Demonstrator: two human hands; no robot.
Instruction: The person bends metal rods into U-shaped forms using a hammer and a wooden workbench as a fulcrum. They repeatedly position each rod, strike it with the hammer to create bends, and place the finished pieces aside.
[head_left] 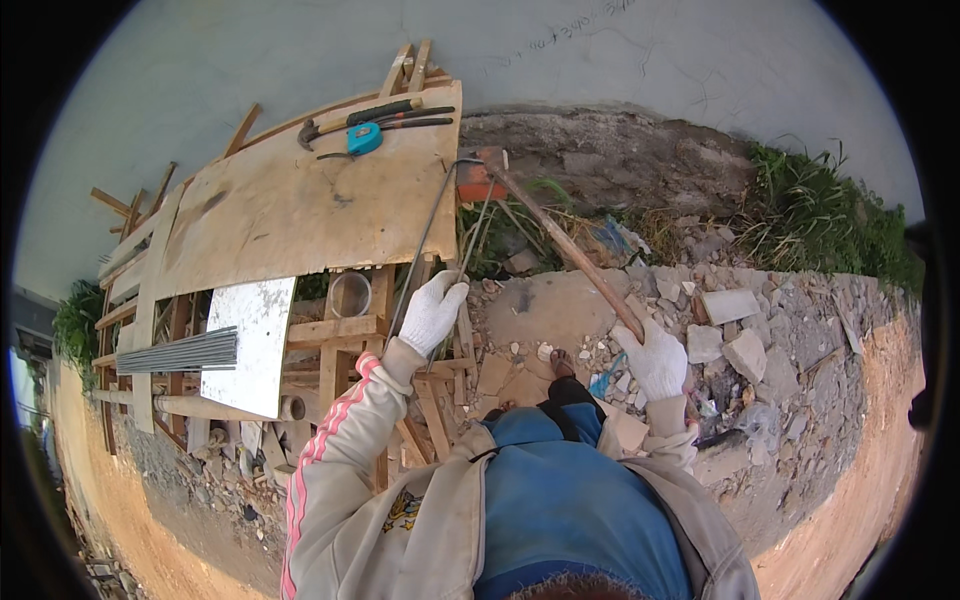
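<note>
My left hand (pixel 433 312), in a white knit glove, is closed around a thin steel rod (pixel 428 225) that is bent into a narrow loop. Its far end reaches an orange-red metal bending block (pixel 476 186) at the right end of the bench. A long brown lever bar (pixel 575 255) slants from that block down to my right hand (pixel 655 360). My gloved right fingers are wrapped round the near end of the bar. Where the rod meets the block, the bar's head partly hides it.
On the plywood bench top (pixel 300 205) lie a claw hammer (pixel 360 117), a teal tape measure (pixel 364 138) and a black-handled tool (pixel 425 122). Several straight rods (pixel 180 352) rest across a white board (pixel 255 350). Rubble (pixel 745 355) covers the ground at right, below a grey wall (pixel 660 60).
</note>
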